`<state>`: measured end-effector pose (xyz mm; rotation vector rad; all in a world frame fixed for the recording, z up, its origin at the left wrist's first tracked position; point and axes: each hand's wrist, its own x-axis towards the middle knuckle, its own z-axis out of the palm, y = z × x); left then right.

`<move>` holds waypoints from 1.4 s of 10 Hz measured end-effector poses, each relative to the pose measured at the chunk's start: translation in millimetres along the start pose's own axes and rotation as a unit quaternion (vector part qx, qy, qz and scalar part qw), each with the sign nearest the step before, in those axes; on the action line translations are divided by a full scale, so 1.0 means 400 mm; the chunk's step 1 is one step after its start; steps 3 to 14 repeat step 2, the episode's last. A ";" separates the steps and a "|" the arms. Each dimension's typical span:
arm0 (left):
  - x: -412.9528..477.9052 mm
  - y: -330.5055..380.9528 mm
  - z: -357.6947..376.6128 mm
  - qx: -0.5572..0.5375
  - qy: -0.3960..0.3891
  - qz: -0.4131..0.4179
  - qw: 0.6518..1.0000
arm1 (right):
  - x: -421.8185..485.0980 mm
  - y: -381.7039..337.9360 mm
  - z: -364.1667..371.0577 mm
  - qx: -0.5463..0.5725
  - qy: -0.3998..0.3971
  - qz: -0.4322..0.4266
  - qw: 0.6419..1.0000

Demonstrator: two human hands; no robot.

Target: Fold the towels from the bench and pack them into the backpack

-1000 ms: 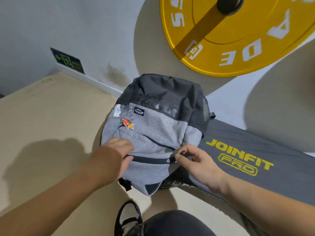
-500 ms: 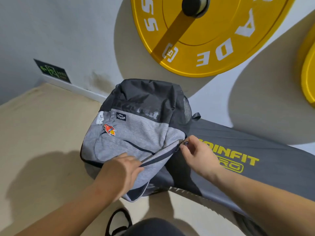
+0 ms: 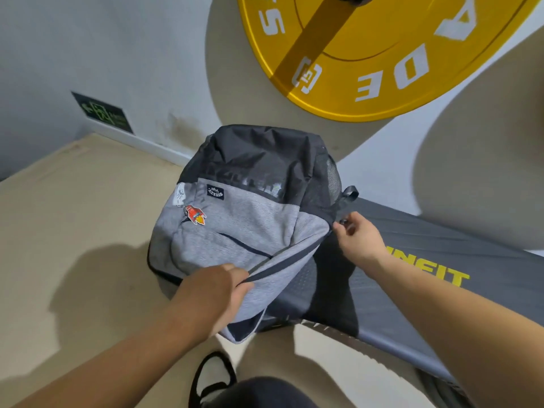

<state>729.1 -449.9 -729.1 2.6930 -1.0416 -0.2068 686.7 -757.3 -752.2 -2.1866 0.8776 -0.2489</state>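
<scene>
A grey and black backpack [image 3: 250, 219] with a red rocket pin lies on the left end of the dark bench [image 3: 426, 260], its front up. My left hand [image 3: 217, 293] grips the near edge of the bag's grey front beside the zip line. My right hand [image 3: 357, 240] pinches the zip pull at the bag's right side, near the black mesh pocket. The zip runs as a dark line between the two hands. No towels are in view.
A big yellow weight plate [image 3: 368, 60] hangs on the wall above the bag. The beige floor [image 3: 73, 231] spreads to the left. My black and white shoe [image 3: 212, 378] and knee show at the bottom. A green exit sign [image 3: 103, 113] sits low on the wall.
My right hand has drawn the zip pull from the bag's near middle out and up along its right side. My left hand has kept hold of the front edge.
</scene>
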 end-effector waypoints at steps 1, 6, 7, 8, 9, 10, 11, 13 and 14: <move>-0.010 -0.004 0.003 -0.040 0.002 0.002 0.999 | 0.000 0.012 -0.022 -0.011 -0.037 0.055 0.998; -0.015 -0.002 -0.027 -0.106 0.022 0.003 0.994 | -0.023 0.004 -0.053 -0.042 -0.055 0.090 0.993; -0.015 -0.002 -0.027 -0.106 0.022 0.003 0.994 | -0.023 0.004 -0.053 -0.042 -0.055 0.090 0.993; -0.015 -0.002 -0.027 -0.106 0.022 0.003 0.994 | -0.023 0.004 -0.053 -0.042 -0.055 0.090 0.993; -0.015 -0.002 -0.027 -0.106 0.022 0.003 0.994 | -0.023 0.004 -0.053 -0.042 -0.055 0.090 0.993; -0.015 -0.002 -0.027 -0.106 0.022 0.003 0.994 | -0.023 0.004 -0.053 -0.042 -0.055 0.090 0.993; -0.015 -0.002 -0.027 -0.106 0.022 0.003 0.994 | -0.023 0.004 -0.053 -0.042 -0.055 0.090 0.993; -0.015 -0.002 -0.027 -0.106 0.022 0.003 0.994 | -0.023 0.004 -0.053 -0.042 -0.055 0.090 0.993; -0.015 -0.002 -0.027 -0.106 0.022 0.003 0.994 | -0.023 0.004 -0.053 -0.042 -0.055 0.090 0.993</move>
